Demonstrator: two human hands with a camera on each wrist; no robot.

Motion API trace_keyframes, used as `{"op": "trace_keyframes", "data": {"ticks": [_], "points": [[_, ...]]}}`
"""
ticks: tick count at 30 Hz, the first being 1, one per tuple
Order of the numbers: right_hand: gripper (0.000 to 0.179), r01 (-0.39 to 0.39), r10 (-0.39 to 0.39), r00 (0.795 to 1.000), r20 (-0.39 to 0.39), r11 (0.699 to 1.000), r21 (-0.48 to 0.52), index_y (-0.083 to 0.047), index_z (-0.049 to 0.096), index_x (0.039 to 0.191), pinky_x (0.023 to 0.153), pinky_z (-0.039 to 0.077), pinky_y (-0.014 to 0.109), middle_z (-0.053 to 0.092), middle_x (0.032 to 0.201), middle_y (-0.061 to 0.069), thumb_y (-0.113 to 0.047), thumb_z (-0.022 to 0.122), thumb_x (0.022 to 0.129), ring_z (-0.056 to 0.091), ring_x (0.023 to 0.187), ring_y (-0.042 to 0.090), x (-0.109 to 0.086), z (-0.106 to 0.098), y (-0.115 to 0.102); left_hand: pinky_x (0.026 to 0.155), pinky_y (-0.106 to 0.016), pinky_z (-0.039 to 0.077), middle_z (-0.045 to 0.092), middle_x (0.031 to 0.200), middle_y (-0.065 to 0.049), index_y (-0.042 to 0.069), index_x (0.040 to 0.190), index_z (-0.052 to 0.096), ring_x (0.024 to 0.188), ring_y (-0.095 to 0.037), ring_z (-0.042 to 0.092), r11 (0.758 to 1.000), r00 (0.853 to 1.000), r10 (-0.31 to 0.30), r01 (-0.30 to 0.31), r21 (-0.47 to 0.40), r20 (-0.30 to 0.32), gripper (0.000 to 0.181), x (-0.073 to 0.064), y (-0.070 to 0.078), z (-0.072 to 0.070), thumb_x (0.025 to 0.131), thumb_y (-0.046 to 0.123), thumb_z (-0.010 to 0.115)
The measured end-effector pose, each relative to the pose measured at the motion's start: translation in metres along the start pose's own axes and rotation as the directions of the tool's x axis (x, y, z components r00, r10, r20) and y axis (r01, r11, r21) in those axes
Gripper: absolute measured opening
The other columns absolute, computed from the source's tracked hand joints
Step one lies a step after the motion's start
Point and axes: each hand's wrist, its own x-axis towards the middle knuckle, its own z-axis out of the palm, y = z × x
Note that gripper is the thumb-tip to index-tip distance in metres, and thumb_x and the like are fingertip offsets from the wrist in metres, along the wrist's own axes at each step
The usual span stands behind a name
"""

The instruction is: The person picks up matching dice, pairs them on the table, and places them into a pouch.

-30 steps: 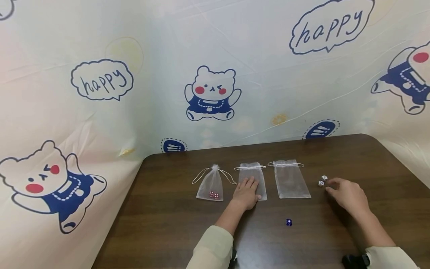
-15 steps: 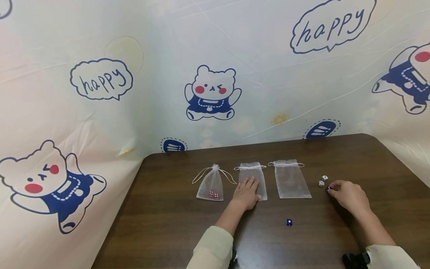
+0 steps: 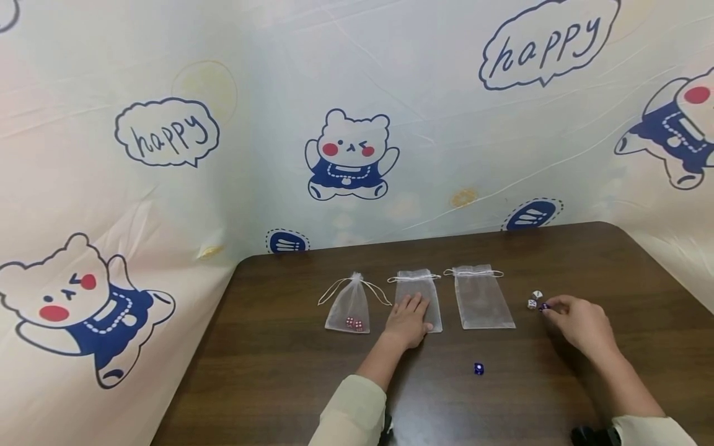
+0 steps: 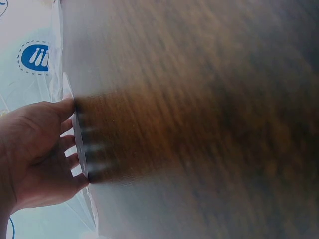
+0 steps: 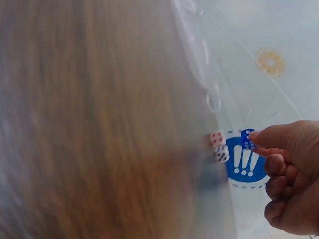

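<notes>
My left hand (image 3: pixel 409 320) lies with straight fingers on the middle sheer white drawstring bag (image 3: pixel 432 297). In the left wrist view, the fingertips of my left hand (image 4: pixel 37 149) touch down at the tabletop. Between thumb and forefinger, my right hand (image 3: pixel 582 325) pinches a blue die (image 5: pixel 247 139), with the other fingers curled in. Right beside it are two white dice (image 3: pixel 532 304), one with red pips and one with dark pips in the right wrist view. A second blue die (image 3: pixel 478 369) sits alone nearer the front.
To the left, a drawstring bag (image 3: pixel 347 310) with its neck gathered has red dice (image 3: pixel 354 324) inside. A flat drawstring bag (image 3: pixel 484 300) lies between the left hand and the white dice. Beyond the brown table (image 3: pixel 268 371) hangs a printed cloth (image 3: pixel 429 124).
A blue die has come into sight at my right fingertips and has shifted slightly away from me, close to the white dice. My left hand has stayed in place.
</notes>
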Motion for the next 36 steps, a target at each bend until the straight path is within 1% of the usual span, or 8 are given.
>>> {"op": "trace_keyframes", "data": {"ticks": [5, 11, 13, 18, 23, 27, 31, 36], "points": [[0.024, 0.051, -0.051, 0.999, 0.014, 0.997, 0.058, 0.002, 0.066, 0.095, 0.048, 0.028, 0.029, 0.046, 0.062, 0.0, -0.02, 0.064, 0.087, 0.038, 0.053, 0.015, -0.01, -0.001, -0.014, 0.108, -0.041, 0.02, 0.025, 0.15, -0.003, 0.017, 0.144, 0.033, 0.137, -0.022, 0.018, 1.0, 1.0, 0.0, 0.0, 0.006, -0.005, 0.054, 0.0, -0.001, 0.0, 0.095, 0.035, 0.047], [0.015, 0.137, -0.138, 0.99, 0.004, 0.986, 0.095, -0.003, 0.068, 0.091, 0.047, 0.026, 0.026, 0.041, 0.06, -0.004, -0.016, 0.068, 0.083, 0.033, 0.05, 0.008, -0.021, 0.001, -0.032, 0.108, -0.041, 0.02, 0.025, 0.15, -0.003, 0.017, 0.144, 0.033, 0.137, -0.023, 0.018, 1.0, 1.0, 0.003, -0.003, -0.002, -0.006, 0.054, 0.0, -0.001, 0.0, 0.095, 0.034, 0.047], [0.011, 0.158, -0.162, 0.987, 0.022, 0.981, 0.112, -0.006, 0.068, 0.089, 0.047, 0.027, 0.025, 0.041, 0.06, -0.005, -0.014, 0.069, 0.082, 0.033, 0.05, 0.006, -0.024, 0.003, -0.037, 0.108, -0.041, 0.02, 0.025, 0.15, -0.003, 0.017, 0.144, 0.032, 0.137, -0.023, 0.018, 1.0, 1.0, 0.002, -0.002, -0.002, -0.004, 0.055, 0.0, -0.002, 0.0, 0.095, 0.035, 0.047], [0.009, 0.169, -0.193, 0.973, 0.129, 0.969, 0.181, -0.009, 0.068, 0.089, 0.047, 0.03, 0.023, 0.042, 0.06, -0.007, -0.011, 0.07, 0.081, 0.035, 0.05, 0.004, -0.034, 0.009, -0.05, 0.108, -0.041, 0.02, 0.024, 0.15, -0.003, 0.017, 0.144, 0.032, 0.137, -0.022, 0.018, 1.0, 1.0, 0.002, -0.002, 0.005, -0.004, 0.055, 0.001, -0.002, 0.002, 0.095, 0.035, 0.047], [0.01, 0.235, -0.27, 0.946, 0.181, 0.952, 0.194, -0.012, 0.068, 0.087, 0.049, 0.031, 0.022, 0.039, 0.058, -0.01, -0.011, 0.072, 0.078, 0.033, 0.051, 0.001, -0.043, 0.015, -0.06, 0.108, -0.041, 0.019, 0.024, 0.15, -0.003, 0.017, 0.145, 0.032, 0.138, -0.022, 0.017, 1.0, 1.0, 0.0, 0.0, -0.001, 0.001, 0.055, 0.001, -0.002, 0.001, 0.095, 0.035, 0.047], [0.01, 0.315, -0.344, 0.912, 0.225, 0.936, 0.156, -0.015, 0.067, 0.083, 0.049, 0.032, 0.022, 0.038, 0.058, -0.013, -0.012, 0.073, 0.076, 0.034, 0.052, -0.001, -0.047, 0.023, -0.063, 0.108, -0.041, 0.019, 0.024, 0.15, -0.003, 0.017, 0.145, 0.032, 0.137, -0.022, 0.018, 1.0, 1.0, -0.001, 0.001, -0.001, 0.001, 0.055, 0.002, -0.001, 0.002, 0.095, 0.035, 0.047], [0.008, 0.342, -0.374, 0.879, 0.296, 0.927, 0.153, -0.016, 0.066, 0.079, 0.048, 0.031, 0.022, 0.038, 0.057, -0.013, -0.011, 0.072, 0.076, 0.034, 0.051, -0.001, -0.05, 0.03, -0.066, 0.108, -0.041, 0.02, 0.024, 0.15, -0.003, 0.017, 0.144, 0.032, 0.137, -0.022, 0.018, 1.0, 1.0, 0.002, -0.002, 0.001, 0.002, 0.055, 0.001, -0.001, 0.001, 0.095, 0.035, 0.047], [0.01, 0.332, -0.37, 0.87, 0.326, 0.928, 0.169, -0.017, 0.064, 0.076, 0.047, 0.03, 0.022, 0.038, 0.056, -0.012, -0.01, 0.072, 0.076, 0.034, 0.051, 0.0, -0.052, 0.035, -0.07, 0.108, -0.04, 0.019, 0.024, 0.15, -0.003, 0.017, 0.145, 0.032, 0.138, -0.022, 0.018, 1.0, 1.0, 0.0, 0.0, 0.0, 0.004, 0.055, 0.0, 0.0, 0.0, 0.095, 0.035, 0.047]]}}
